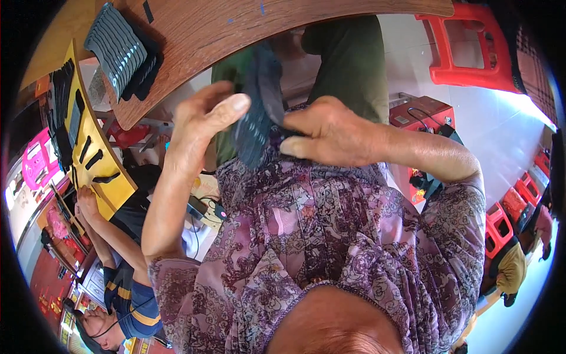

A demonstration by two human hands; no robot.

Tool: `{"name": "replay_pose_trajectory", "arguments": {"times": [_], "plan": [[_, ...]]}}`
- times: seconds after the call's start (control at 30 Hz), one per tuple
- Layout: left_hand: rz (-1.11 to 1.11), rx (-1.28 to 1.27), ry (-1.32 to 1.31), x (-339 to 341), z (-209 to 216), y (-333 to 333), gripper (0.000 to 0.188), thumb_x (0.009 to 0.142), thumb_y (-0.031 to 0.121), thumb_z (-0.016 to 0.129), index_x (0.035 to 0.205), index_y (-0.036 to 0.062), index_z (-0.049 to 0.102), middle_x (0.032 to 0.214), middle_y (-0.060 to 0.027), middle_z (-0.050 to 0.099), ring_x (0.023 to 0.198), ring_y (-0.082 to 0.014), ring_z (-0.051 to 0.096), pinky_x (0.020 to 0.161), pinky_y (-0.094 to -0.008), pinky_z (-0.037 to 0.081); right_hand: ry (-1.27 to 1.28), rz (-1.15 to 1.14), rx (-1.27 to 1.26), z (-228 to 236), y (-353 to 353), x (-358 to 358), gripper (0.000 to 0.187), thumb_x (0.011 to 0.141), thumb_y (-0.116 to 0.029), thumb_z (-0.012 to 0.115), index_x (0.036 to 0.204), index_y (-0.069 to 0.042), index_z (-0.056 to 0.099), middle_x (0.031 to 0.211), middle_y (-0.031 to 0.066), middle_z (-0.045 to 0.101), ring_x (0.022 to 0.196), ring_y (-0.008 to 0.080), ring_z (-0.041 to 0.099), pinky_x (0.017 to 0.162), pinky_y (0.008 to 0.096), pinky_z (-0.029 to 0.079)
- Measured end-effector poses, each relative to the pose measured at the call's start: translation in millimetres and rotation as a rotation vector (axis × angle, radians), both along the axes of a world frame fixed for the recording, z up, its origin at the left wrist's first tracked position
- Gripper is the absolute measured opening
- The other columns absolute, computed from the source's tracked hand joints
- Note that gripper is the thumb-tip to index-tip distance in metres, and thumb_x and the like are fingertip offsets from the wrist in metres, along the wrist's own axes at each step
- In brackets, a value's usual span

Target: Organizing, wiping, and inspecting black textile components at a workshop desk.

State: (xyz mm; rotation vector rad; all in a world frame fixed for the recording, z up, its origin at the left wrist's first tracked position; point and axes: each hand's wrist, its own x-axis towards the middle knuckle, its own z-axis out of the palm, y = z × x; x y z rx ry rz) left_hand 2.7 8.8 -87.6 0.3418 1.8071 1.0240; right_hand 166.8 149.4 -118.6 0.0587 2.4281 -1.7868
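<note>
In front of my lap hang dark blue-grey socks (252, 133) with small light marks, slightly blurred by motion; how many there are I cannot tell. My right hand (333, 133) pinches their right edge between thumb and fingers. Just left of the cloth, my left hand (200, 118) has its thumb stretched out and its fingers loosely bent, partly hidden behind. Whether the left thumb touches the socks is unclear. Beyond my hands, at the left end of the brown table, lies a fanned stack of dark grey socks (119, 53).
The curved brown tabletop (236, 35) edge runs beyond my hands. At left, a co-worker's hand (88, 200) rests by a yellow board (109, 192) with black pieces on it. A red stool (471, 74) stands far right; a red box (421, 112) is beside my right forearm.
</note>
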Motion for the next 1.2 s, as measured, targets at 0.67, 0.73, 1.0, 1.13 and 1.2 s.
{"name": "replay_pose_trajectory", "arguments": {"times": [0.67, 0.73, 1.0, 1.13, 1.2], "plan": [[-0.153, -0.134, -0.269, -7.9, -6.4, 11.0, 0.035, 0.063, -0.011, 0.063, 0.098, -0.0042, 0.06, 0.086, -0.0093, 0.065, 0.073, -0.013, 0.061, 0.069, -0.0268, 0.051, -0.129, 0.023, 0.621, 12.7, 39.2, 10.9, 0.025, 0.071, -0.014, 0.063, 0.082, 0.006, 0.054, 0.075, 0.0236, 0.058, 0.078, 0.0413, 0.055, 0.071, 0.0468, 0.042], [-0.224, -0.175, -0.243, -4.4, -0.1, 13.9, 0.032, 0.066, -0.01, 0.062, 0.097, -0.0044, 0.06, 0.087, -0.0083, 0.065, 0.075, -0.0116, 0.06, 0.072, -0.0264, 0.05, -0.23, 0.052, 0.451, 12.7, 34.3, 5.7, 0.025, 0.072, -0.016, 0.062, 0.079, 0.006, 0.054, 0.073, 0.0244, 0.057, 0.077, 0.0417, 0.055, 0.07, 0.0467, 0.041], [-0.671, -0.099, -0.058, -7.0, 37.3, -17.0, 0.021, 0.077, 0.011, 0.065, 0.094, -0.0007, 0.058, 0.076, -0.0008, 0.06, 0.07, -0.0081, 0.054, 0.068, -0.0238, 0.045, -0.15, 0.109, 0.185, 17.5, 42.2, 29.5, 0.023, 0.078, -0.015, 0.06, 0.073, 0.003, 0.048, 0.062, 0.0226, 0.049, 0.07, 0.0422, 0.051, 0.062, 0.0471, 0.037], [-1.03, 0.153, 0.218, -8.0, 46.8, -30.4, 0.025, 0.079, 0.023, 0.065, 0.079, 0.0006, 0.053, 0.06, -0.008, 0.051, 0.054, -0.0219, 0.053, 0.053, -0.0317, 0.043, -0.252, 0.183, 0.085, 36.4, 63.0, 37.8, 0.023, 0.076, -0.012, 0.062, 0.075, 0.003, 0.044, 0.06, 0.0206, 0.045, 0.066, 0.0387, 0.05, 0.058, 0.044, 0.035], [-1.096, 0.203, 0.374, -3.9, 55.3, -28.5, 0.027, 0.079, 0.023, 0.065, 0.074, 0.0018, 0.05, 0.057, -0.0096, 0.047, 0.051, -0.0266, 0.05, 0.05, -0.0344, 0.041, -0.081, 0.181, 0.196, 37.4, 71.9, 40.7, 0.016, 0.075, -0.011, 0.062, 0.075, 0.002, 0.052, 0.059, 0.0209, 0.048, 0.063, 0.0354, 0.053, 0.057, 0.0417, 0.037]]}}
